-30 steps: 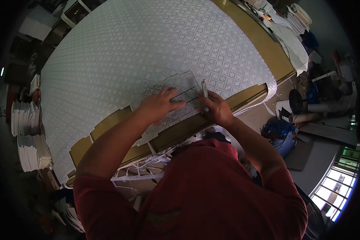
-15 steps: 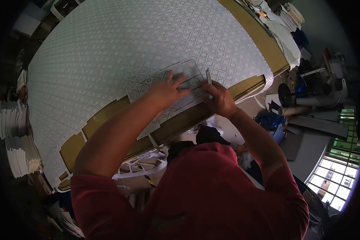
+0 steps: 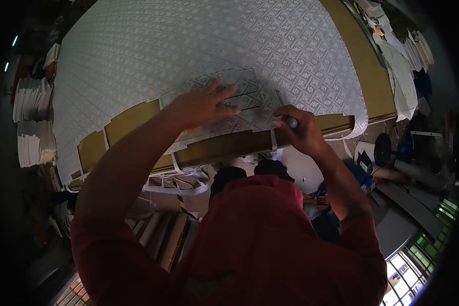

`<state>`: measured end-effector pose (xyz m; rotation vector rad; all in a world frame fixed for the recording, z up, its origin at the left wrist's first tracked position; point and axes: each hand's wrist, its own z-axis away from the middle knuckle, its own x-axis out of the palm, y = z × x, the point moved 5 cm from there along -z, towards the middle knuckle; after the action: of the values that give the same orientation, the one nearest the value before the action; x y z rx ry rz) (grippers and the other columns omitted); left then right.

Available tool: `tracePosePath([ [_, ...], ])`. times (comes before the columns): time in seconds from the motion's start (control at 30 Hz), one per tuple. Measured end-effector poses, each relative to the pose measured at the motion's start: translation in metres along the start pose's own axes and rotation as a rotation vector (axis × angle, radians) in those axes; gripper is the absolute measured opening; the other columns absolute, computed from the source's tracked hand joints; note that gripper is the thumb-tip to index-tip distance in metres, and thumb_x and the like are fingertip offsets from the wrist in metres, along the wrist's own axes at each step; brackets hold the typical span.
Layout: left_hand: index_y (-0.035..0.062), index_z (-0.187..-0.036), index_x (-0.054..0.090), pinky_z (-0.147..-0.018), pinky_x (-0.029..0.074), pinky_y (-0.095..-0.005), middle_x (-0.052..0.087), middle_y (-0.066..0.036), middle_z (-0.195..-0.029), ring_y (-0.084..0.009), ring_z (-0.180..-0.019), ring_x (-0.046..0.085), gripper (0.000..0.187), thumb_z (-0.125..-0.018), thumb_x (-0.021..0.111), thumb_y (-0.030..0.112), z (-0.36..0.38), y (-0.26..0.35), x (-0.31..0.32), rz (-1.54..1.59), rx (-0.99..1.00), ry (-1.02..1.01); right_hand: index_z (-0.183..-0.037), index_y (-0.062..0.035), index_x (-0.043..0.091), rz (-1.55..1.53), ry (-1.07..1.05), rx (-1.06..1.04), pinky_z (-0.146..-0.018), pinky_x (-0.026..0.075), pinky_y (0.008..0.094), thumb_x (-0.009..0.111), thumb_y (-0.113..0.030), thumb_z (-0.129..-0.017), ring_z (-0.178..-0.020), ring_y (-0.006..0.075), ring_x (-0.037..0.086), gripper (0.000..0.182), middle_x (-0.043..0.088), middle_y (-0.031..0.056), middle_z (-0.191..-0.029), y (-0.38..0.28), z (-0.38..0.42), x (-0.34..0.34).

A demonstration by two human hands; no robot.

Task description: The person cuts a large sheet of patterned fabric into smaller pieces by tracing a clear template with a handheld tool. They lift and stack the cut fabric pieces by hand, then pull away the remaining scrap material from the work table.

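Pale grey patterned fabric (image 3: 153, 46) covers the table. On its near edge lies a clear template (image 3: 260, 84) with two dark slots, and the pattern shows through it. My left hand (image 3: 201, 108) rests flat on the template's left part, fingers spread. At its right side, my right hand (image 3: 302, 127) is closed around a slim pen-like tool (image 3: 291, 122) whose rounded grey end faces up toward me. The tool's tip is hidden beneath the fingers, close to the template's lower right corner.
Brown board (image 3: 132, 117) shows where fabric is cut away along the near edge. Narrow fabric strips (image 3: 176, 163) hang from that edge. Paper stacks (image 3: 33, 112) stand at left, papers (image 3: 392, 61) lie at right. Long rolls (image 3: 163, 237) lie below; a fan (image 3: 382, 148) stands right.
My right hand has moved down to the template's lower right corner, and its tool has tipped so the end faces me. My left hand stays spread on the template. The view has shifted.
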<state>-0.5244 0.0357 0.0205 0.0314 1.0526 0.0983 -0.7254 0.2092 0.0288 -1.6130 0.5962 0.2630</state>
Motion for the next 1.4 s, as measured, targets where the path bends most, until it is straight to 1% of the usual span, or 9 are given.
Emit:
tracePosePath([
  [0.13,0.0428,-0.156,0.04,-0.102,0.062,-0.0436,0.008,-0.001,-0.174,-0.0399,-0.158,0.016,0.117,-0.062,0.084,-0.01,-0.001,0.006,-0.011,-0.034,-0.053,-0.012,-0.108,-0.0068,0.069,-0.003,-0.163,-0.144,-0.074,0.056,0.0371,0.079,-0.01,-0.088,-0.087,0.0288,0.074,0.023,0.074,0.0127,-0.096,0.013,-0.009,-0.019],
  [0.2,0.0458,-0.156,0.039,-0.112,0.053,-0.051,0.007,0.002,-0.174,-0.037,-0.158,0.018,0.106,-0.075,0.073,-0.013,0.001,0.01,-0.024,0.048,-0.104,-0.179,-0.109,-0.0068,0.07,-0.05,-0.224,-0.155,-0.073,0.056,0.0368,0.079,-0.01,-0.088,-0.086,0.0278,0.074,0.023,0.074,0.0129,-0.096,0.015,-0.012,-0.021],
  [0.4,0.0493,-0.155,0.038,-0.119,0.045,-0.0541,0.006,0.004,-0.175,-0.035,-0.159,0.015,0.103,-0.078,0.072,-0.011,0.0,0.011,-0.024,0.074,-0.136,-0.205,-0.104,-0.0073,0.069,-0.106,-0.451,-0.06,-0.072,0.057,0.0383,0.077,-0.009,-0.088,-0.086,0.0313,0.075,0.017,0.075,0.0123,-0.093,0.014,-0.029,-0.015],
  [0.5,0.0486,-0.154,0.041,-0.106,0.059,-0.042,0.003,0.007,-0.175,-0.0344,-0.158,0.02,0.113,-0.067,0.079,-0.013,0.001,0.008,-0.014,0.014,-0.108,-0.087,-0.1,-0.007,0.068,0.03,-0.511,-0.124,-0.073,0.057,0.0394,0.077,-0.01,-0.088,-0.086,0.0317,0.076,0.016,0.076,0.0112,-0.089,0.013,-0.037,-0.011],
  [1.03,0.0485,-0.154,0.04,-0.105,0.06,-0.0417,0.004,0.004,-0.175,-0.0346,-0.157,0.024,0.109,-0.072,0.076,-0.013,0.002,0.009,-0.017,0.036,-0.107,-0.064,-0.097,-0.0075,0.068,0.027,-0.575,-0.231,-0.069,0.054,0.0409,0.076,-0.008,-0.085,-0.077,0.0303,0.073,0.014,0.074,0.0086,-0.084,-0.006,-0.062,-0.006],
  [1.1,0.048,-0.153,0.041,-0.12,0.04,-0.0611,0.007,0.005,-0.175,-0.0353,-0.159,0.015,0.079,-0.093,0.061,0.0,0.003,0.01,-0.023,0.119,-0.146,-0.174,-0.097,-0.0077,0.068,0.046,-0.587,-0.235,-0.069,0.054,0.0415,0.076,-0.009,-0.085,-0.077,0.0308,0.072,0.014,0.074,0.0085,-0.085,-0.008,-0.062,-0.006],
  [1.23,0.0483,-0.153,0.042,-0.12,0.04,-0.0619,0.007,0.005,-0.175,-0.0354,-0.159,0.015,0.079,-0.093,0.06,0.0,0.001,0.008,-0.013,0.086,-0.131,-0.152,-0.096,-0.0042,0.068,0.134,-0.64,-0.249,-0.074,0.059,0.0362,0.077,0.001,-0.085,-0.087,0.029,0.076,0.015,0.076,0.0106,-0.091,-0.007,-0.059,-0.002],
  [1.3,0.0489,-0.153,0.042,-0.106,0.059,-0.042,0.006,0.004,-0.175,-0.0362,-0.157,0.024,0.105,-0.075,0.073,-0.014,0.0,0.007,-0.008,-0.003,-0.105,-0.041,-0.096,-0.0043,0.068,0.121,-0.63,-0.269,-0.074,0.059,0.0362,0.077,0.0,-0.086,-0.087,0.0292,0.076,0.014,0.076,0.0103,-0.092,-0.001,-0.058,-0.001],
  [1.4,0.0485,-0.152,0.043,-0.108,0.058,-0.0441,0.006,0.004,-0.175,-0.0368,-0.157,0.021,0.102,-0.077,0.071,-0.014,-0.001,0.005,-0.002,-0.039,-0.098,0.007,-0.096,-0.0045,0.068,0.006,-0.583,-0.274,-0.075,0.059,0.0367,0.077,0.0,-0.086,-0.089,0.0289,0.076,0.015,0.076,0.0096,-0.092,0.01,-0.052,0.001],
])
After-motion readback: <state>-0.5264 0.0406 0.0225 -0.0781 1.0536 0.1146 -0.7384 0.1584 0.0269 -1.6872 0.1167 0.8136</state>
